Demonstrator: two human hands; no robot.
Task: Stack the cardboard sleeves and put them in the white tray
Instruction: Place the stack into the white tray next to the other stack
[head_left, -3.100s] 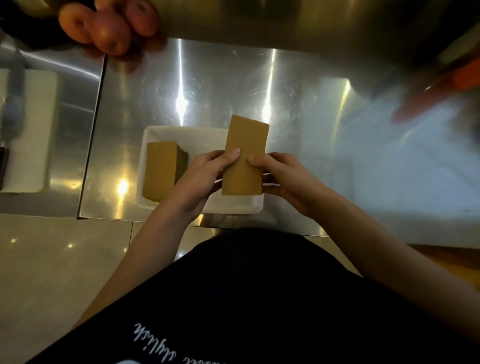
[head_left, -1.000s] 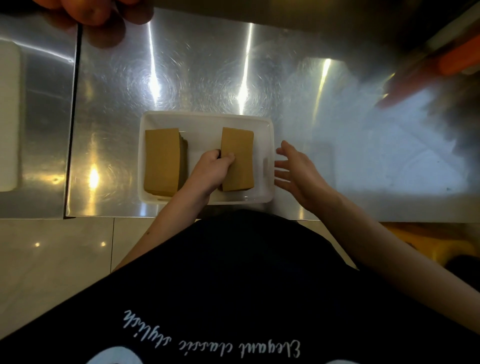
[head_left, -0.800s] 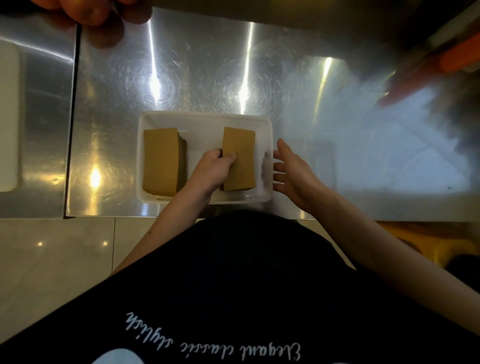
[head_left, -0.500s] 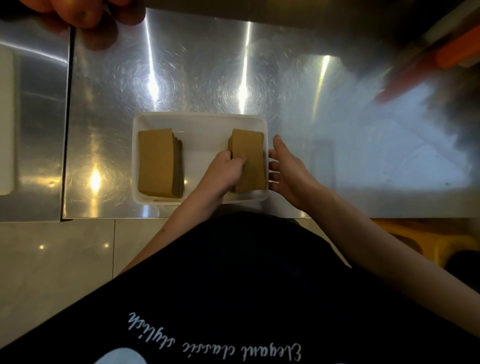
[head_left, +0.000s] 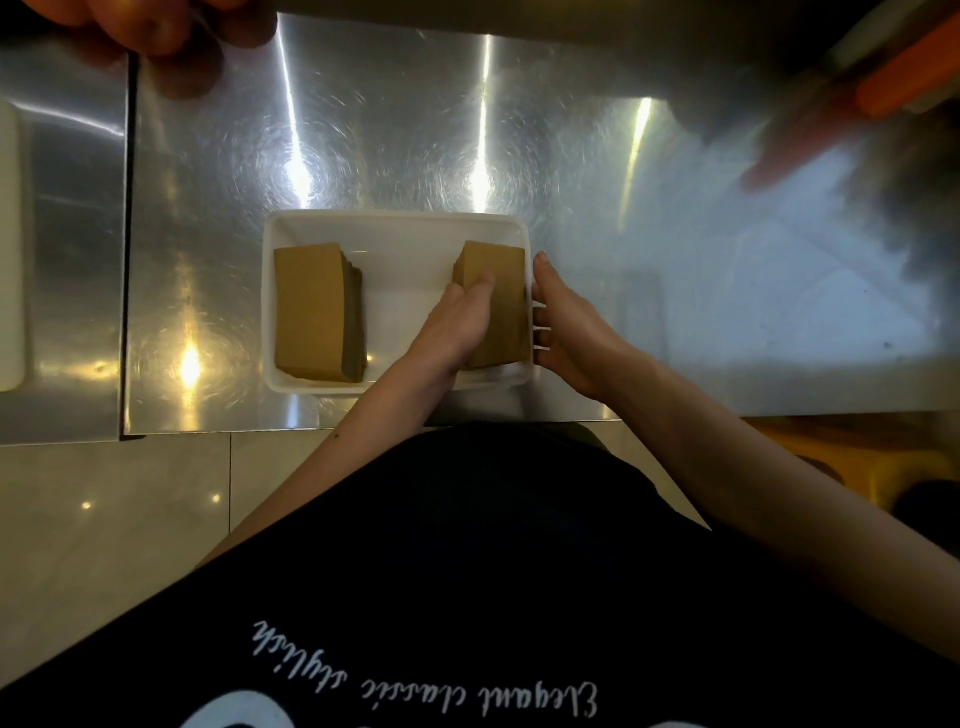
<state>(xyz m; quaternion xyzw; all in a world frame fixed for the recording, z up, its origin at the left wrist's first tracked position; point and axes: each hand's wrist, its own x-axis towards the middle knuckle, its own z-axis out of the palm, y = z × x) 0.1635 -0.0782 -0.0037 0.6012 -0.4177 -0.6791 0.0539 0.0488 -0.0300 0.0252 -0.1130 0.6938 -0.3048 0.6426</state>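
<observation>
The right-hand stack of cardboard sleeves (head_left: 501, 291) lies flat in the white tray (head_left: 395, 228), pushed up against its right wall. The left hand (head_left: 457, 325) rests on the stack's left edge, fingers curled over the top and pressing it toward that wall; whether the thumb grips underneath is hidden. The right hand (head_left: 566, 332) sits just outside the tray, fingers spread and touching the right rim, apparently bracing it. A second stack of cardboard sleeves (head_left: 317, 309) lies at the tray's left end, its layers slightly fanned along the right side, with bare white floor between the two.

Flat folded cardboard like this is probably light and fairly stiff across its face, yet the layers should slide over one another easily. A stack is best taken by its two long edges, squeezed so the pile stays square, rather than lifted by the top sleeve.

The tray sits near the front edge of a scratched steel bench (head_left: 395, 130). Reddish round produce (head_left: 150, 26) shows at the far left corner, and something orange (head_left: 904, 83) blurs at the far right.
</observation>
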